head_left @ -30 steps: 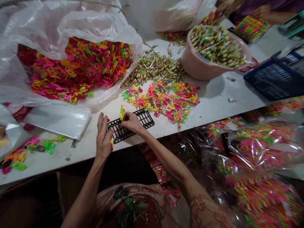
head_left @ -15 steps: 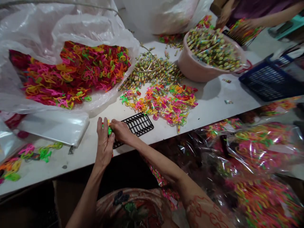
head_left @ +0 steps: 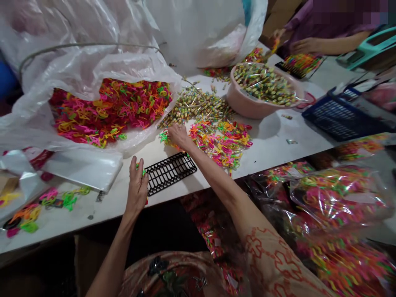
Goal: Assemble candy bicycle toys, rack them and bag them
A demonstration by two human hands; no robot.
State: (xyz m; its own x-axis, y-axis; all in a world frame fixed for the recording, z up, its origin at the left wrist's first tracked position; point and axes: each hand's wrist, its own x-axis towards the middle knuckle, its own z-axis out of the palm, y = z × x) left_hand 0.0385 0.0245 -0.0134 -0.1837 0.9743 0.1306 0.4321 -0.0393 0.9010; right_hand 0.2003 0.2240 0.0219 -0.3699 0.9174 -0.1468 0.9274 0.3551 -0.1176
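Note:
My left hand [head_left: 137, 189] grips the left end of a black plastic rack [head_left: 170, 168] with rows of slots, its fingers nearly straight along the edge. Small green and red plastic pieces peek out by those fingers; the rest of the rack's slots look bare. Above the rack, my right hand [head_left: 177, 135] is at the left side of a loose pile of bright plastic figures on small tubes [head_left: 221, 142]. Its fingers are bent down and pinched together among green and orange pieces; what lies between the fingertips is hidden.
A big clear bag [head_left: 139, 136] of coloured plastic shapes lies open at left. Behind the pile are small patterned tubes [head_left: 201, 103] and a pink basin [head_left: 247, 103] full of them. A blue basket [head_left: 334, 111] and filled bags [head_left: 340, 185] are at right. Another person works at far right.
My right hand has left the rack's left end and moved up and right to the pile. My left hand stays at the rack. The camera view has shifted slightly.

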